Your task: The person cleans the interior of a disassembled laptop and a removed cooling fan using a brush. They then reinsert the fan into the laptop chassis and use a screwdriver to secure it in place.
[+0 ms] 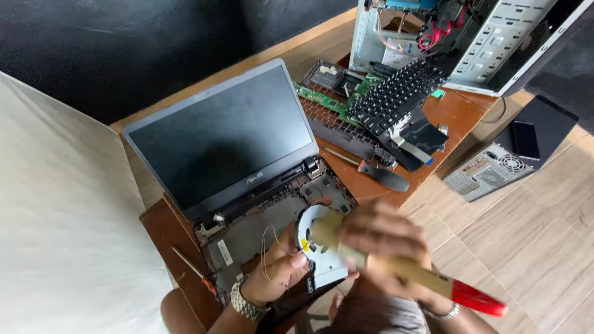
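While the round silver laptop cooling fan (318, 247) lay over the opened grey laptop base (260, 229), your left hand (278, 269) pinched its edge with curled fingers. Your right hand (383, 244) was closed around a tan brush with a red handle (427, 281), its head against the fan. Beside lay a black loose keyboard (399, 93).

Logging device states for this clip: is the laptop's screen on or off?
Off. The laptop screen is uniformly dark, with no image or glow, and the lid stands open above a base stripped of its keyboard.
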